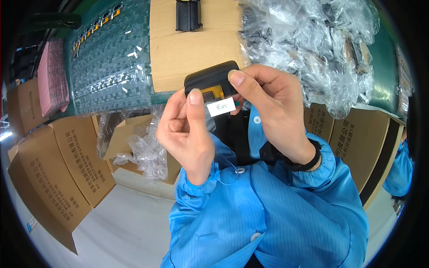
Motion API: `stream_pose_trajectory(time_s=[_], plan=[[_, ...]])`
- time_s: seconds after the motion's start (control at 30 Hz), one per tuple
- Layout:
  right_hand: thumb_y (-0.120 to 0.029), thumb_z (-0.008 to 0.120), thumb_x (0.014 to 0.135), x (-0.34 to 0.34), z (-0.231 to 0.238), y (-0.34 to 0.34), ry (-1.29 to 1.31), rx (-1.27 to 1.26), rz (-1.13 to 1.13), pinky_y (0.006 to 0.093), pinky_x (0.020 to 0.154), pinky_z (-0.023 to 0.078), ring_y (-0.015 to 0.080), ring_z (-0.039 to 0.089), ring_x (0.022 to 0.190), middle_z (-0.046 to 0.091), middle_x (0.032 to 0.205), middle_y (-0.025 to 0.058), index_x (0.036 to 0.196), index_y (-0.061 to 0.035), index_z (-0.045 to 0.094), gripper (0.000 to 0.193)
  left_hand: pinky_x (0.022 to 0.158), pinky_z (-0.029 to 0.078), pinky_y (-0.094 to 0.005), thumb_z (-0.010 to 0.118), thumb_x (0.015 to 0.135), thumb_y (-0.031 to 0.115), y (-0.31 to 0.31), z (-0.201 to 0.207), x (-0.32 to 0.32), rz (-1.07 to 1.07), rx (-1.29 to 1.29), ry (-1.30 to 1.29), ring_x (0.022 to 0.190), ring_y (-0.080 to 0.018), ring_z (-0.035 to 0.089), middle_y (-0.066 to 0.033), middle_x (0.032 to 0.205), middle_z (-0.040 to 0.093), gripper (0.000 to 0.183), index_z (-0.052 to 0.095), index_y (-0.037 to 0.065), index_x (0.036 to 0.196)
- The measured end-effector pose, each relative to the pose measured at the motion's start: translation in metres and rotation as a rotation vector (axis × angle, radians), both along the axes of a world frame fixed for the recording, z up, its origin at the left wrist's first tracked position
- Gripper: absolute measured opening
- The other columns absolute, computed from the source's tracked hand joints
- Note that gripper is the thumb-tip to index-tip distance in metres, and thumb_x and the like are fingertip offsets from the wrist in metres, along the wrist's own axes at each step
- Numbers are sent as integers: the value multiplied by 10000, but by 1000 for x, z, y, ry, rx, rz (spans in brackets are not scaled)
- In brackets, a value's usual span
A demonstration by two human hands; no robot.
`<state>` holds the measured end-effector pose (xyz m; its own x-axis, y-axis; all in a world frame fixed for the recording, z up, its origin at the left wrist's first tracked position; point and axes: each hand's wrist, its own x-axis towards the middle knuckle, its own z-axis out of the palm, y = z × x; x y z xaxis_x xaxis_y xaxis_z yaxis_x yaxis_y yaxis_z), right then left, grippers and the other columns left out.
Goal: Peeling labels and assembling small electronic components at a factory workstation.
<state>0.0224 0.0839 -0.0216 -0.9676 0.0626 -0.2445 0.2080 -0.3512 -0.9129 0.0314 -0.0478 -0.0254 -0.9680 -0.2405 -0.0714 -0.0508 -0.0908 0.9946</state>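
Between my two hands, above the near edge of the workbench, is a small black module (210, 77) with a rounded edge. An orange flex cable (218, 91) lies along its near side, and a white printed label (221, 107) hangs below it. My left hand (190, 129) pinches the module's left end, thumb on top. My right hand (275, 105) grips its right end between thumb and fingers. The undersides of the fingers are partly hidden by the module. A similar black piece (188, 15) lies at the far end of a cardboard sheet (196, 49).
Left on the green bench is a clear plastic tray (111, 67) with orange-and-black parts at its far edge. A heap of clear plastic bags (313, 44) covers the right. Open cartons (67, 165) stand below left, with another carton (364, 147) at right. Pink sheets (52, 76) are stacked far left.
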Motion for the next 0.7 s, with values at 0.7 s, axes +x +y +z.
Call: stream_pose_trajectory(time_s=[0.7], plan=[[-206,581,1007,-2,-27,-20,-354,-366,157,281,506,531,226,712,645,696,833,168,1106,37,571,263,779,485,-227,665,940,61,-16,-20,-34,20,-162,-90,870,-84,624,-88,943,682,178,599,-25,1081]])
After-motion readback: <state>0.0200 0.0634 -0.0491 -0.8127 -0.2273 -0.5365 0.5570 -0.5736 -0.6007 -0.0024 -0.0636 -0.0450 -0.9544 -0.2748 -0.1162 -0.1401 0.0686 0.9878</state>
